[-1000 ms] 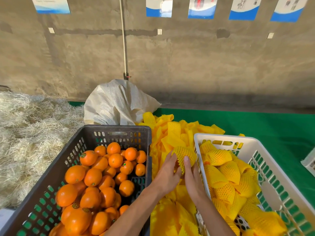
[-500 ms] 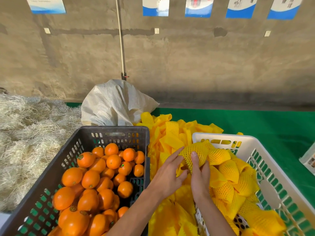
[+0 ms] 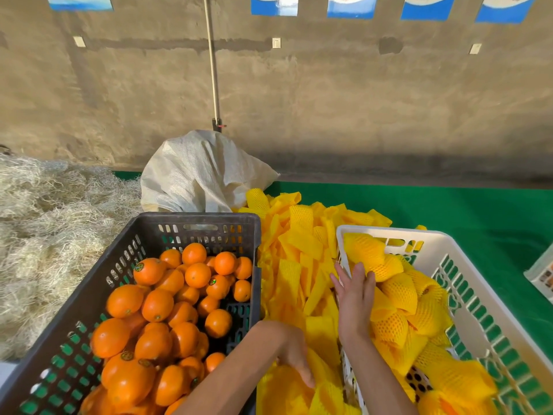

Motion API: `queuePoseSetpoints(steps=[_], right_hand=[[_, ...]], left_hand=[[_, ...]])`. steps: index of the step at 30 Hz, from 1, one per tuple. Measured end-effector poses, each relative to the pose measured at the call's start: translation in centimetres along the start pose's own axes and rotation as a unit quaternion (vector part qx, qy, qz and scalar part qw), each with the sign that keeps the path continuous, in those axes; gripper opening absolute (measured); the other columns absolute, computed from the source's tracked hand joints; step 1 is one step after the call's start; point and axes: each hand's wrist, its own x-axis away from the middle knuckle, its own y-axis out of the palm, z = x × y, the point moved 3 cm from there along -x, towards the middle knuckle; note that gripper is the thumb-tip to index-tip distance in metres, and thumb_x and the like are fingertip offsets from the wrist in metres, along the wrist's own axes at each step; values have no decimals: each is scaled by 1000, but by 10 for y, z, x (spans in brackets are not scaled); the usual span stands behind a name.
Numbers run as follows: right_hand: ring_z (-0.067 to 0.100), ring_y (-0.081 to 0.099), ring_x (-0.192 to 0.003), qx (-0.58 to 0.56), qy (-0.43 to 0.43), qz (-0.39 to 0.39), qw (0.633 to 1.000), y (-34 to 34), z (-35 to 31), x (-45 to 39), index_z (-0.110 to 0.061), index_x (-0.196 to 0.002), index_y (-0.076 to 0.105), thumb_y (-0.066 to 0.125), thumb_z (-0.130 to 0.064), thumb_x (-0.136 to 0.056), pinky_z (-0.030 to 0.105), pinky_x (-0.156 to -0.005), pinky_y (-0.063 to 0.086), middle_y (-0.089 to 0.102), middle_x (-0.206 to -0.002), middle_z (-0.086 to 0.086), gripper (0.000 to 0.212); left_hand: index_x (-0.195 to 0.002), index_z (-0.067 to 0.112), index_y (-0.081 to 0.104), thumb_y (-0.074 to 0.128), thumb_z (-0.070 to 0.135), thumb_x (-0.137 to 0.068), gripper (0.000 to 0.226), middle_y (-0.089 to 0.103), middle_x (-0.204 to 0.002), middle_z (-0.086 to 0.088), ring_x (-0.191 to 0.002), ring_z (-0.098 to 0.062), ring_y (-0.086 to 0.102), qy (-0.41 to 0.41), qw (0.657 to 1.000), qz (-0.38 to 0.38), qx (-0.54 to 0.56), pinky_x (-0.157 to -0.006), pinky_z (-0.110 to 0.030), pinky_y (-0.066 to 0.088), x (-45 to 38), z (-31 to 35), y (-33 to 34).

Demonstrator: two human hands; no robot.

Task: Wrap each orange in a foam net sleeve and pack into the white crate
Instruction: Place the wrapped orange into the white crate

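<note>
Reaching over the near wall of the white crate (image 3: 449,239), the right hand (image 3: 356,298) lies with its fingers (image 3: 360,272) straight and spread, their tips touching a wrapped orange (image 3: 366,253) in its yellow foam net at the crate's far left corner. More wrapped oranges (image 3: 401,295) fill the left and near parts of the crate, piled against one another. The left hand (image 3: 294,357) hangs lower down over the pile of loose foam net sleeves (image 3: 299,265) that lies between the two crates; its fingers point downward into the sleeves at the near edge, and whether they pinch one cannot be told, since the fingertips are partly buried in yellow foam.

Left of the pile stands a dark grey crate (image 3: 197,220) heaped with bare oranges (image 3: 155,304). Several carry small round stickers (image 3: 138,267), too small for any writing to be read. Behind this crate slumps a white woven sack (image 3: 203,172), and further left lies a mass of pale straw-like shavings (image 3: 45,220). Everything rests on a green cloth (image 3: 449,211). Along the top of the concrete wall hang blue and white posters (image 3: 350,6), cut off by the frame, their text illegible. A printed box (image 3: 543,277) shows at the right edge.
</note>
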Motion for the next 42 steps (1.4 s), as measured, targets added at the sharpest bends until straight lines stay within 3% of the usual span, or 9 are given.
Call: queuePoseSetpoints(steps=[4, 8, 15, 21, 25, 29, 32, 35, 42], right_hand=[[19, 63, -123, 108, -40, -32, 993, 5, 6, 2, -15, -157, 23, 41, -36, -108, 42, -104, 52, 45, -153, 4, 56], [14, 66, -113, 216, -42, -67, 973, 6, 20, 0, -17, -142, 45, 47, -32, -107, 44, -93, 57, 56, -136, 0, 38], [17, 68, -105, 326, 1, -121, 938, 5, 30, 0, -23, -116, 63, 49, -30, -107, 42, -84, 57, 69, -113, -1, 18], [-1, 61, -97, 338, 7, -173, 925, 11, 24, 12, -31, -112, 71, 40, -63, -100, 10, -73, 41, 69, -98, -21, 46], [3, 45, -124, 222, 94, -144, 960, 10, 25, 14, -44, -141, 52, 45, -77, -90, 34, -108, 41, 47, -133, -23, 60], [33, 74, -96, 57, 107, -172, 978, 16, 22, 13, -16, -130, 61, 48, -55, -100, 47, -84, 59, 76, -110, 13, 51], [31, 74, -74, 102, -3, -134, 986, 12, 12, 13, -12, -118, 61, 52, -42, -100, 33, -65, 59, 76, -83, 11, 36], [24, 70, -70, 129, -87, -106, 982, 7, 5, 12, -21, -108, 63, 63, -22, -101, 30, -60, 56, 69, -92, 1, 8], [18, 67, -70, 166, -99, -112, 975, 8, -1, 17, -23, -110, 68, 70, -27, -95, 27, -59, 55, 69, -102, -3, 16]], left_hand=[[-159, 23, 37, 76, 37, -93, 78, 32, -163, -7, -136, -37, 47, 6, 998, -42, -38, -88, -38, 49, 4, 6, -3], [-144, 4, 56, 79, 29, -90, 63, 59, -143, -14, -113, -36, 66, -53, 982, -12, -182, -81, -43, 58, 4, 2, 1], [-121, 1, 61, 54, 6, -98, 24, 64, -122, -20, -113, -38, 61, -9, 960, 270, -72, -86, -42, 51, 8, 2, -18], [-114, 9, 54, 48, 17, -106, 13, 62, -101, -10, -98, -31, 56, 148, 792, 546, 230, -75, -42, 45, 34, 3, -38], [-121, 24, 58, 51, 30, -108, 16, 63, -95, 10, -89, -17, 59, 208, 683, 613, 338, -72, -33, 48, 44, -2, -44], [-111, 24, 58, 52, 31, -107, 10, 57, -76, 8, -59, -4, 45, 218, 562, 666, 439, -53, -21, 39, 49, -16, -49], [-110, 23, 55, 51, 31, -108, 9, 52, -71, 10, -53, -3, 40, 205, 558, 672, 442, -49, -19, 37, 46, -17, -49], [-107, 25, 52, 49, 32, -108, 8, 50, -66, 13, -53, -4, 38, 206, 563, 673, 434, -48, -22, 36, 45, -17, -50], [-110, 31, 46, 43, 37, -109, 7, 47, -60, 7, -49, -8, 39, 191, 595, 659, 418, -46, -33, 33, 43, -22, -51]])
